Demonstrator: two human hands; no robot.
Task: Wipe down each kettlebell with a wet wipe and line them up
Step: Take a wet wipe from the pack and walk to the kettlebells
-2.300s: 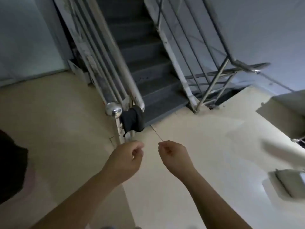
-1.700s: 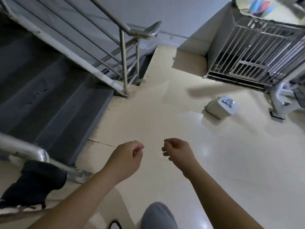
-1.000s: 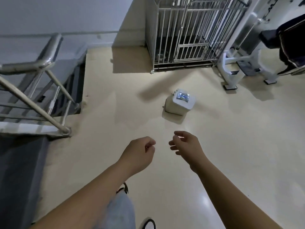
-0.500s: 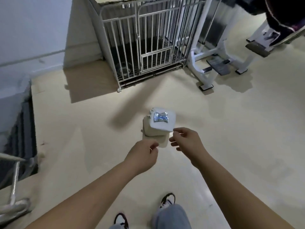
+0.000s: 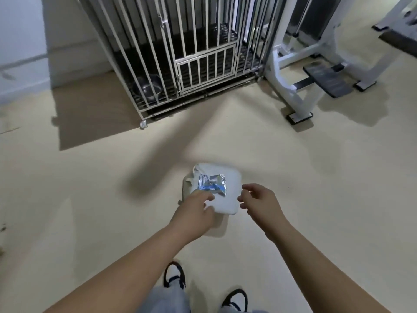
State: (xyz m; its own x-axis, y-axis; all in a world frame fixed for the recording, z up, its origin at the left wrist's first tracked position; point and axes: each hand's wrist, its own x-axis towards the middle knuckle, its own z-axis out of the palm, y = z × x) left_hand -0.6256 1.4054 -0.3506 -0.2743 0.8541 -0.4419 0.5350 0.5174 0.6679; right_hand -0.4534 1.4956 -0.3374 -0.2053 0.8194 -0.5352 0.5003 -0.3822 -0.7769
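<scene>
Nearest the viewer, two shoes (image 5: 234, 298) stand on a pale floor (image 5: 90, 199). Two bare arms reach forward above them.

The left hand (image 5: 194, 214) has its fingers (image 5: 204, 196) stretched fairly straight, with the tips at the near edge of a silver and blue wipe packet (image 5: 213, 182). Blur hides whether they touch it, and they hold nothing. The right hand (image 5: 262, 205) hovers just right of the packet. Its fingers are loosely curled with a narrow gap and nothing visible between them.

The packet lies flat on top of a white box (image 5: 228, 199), just beyond the left fingertips. Well beyond the fingers stands a white barred cage (image 5: 180, 53) with a metal bowl (image 5: 147, 89) inside. To the right of the cage is a white bench frame (image 5: 293, 86). No kettlebell is in view.

The foil looks slick and light. A push from straight fingers would probably slide it across the box top, or off the far edge, rather than lift it. The box also looks light, so pressing down near its edge might tip or shift it. A hurried one-handed pull could drag out several wipes at once, or drop the packet on the floor and dirty it.
</scene>
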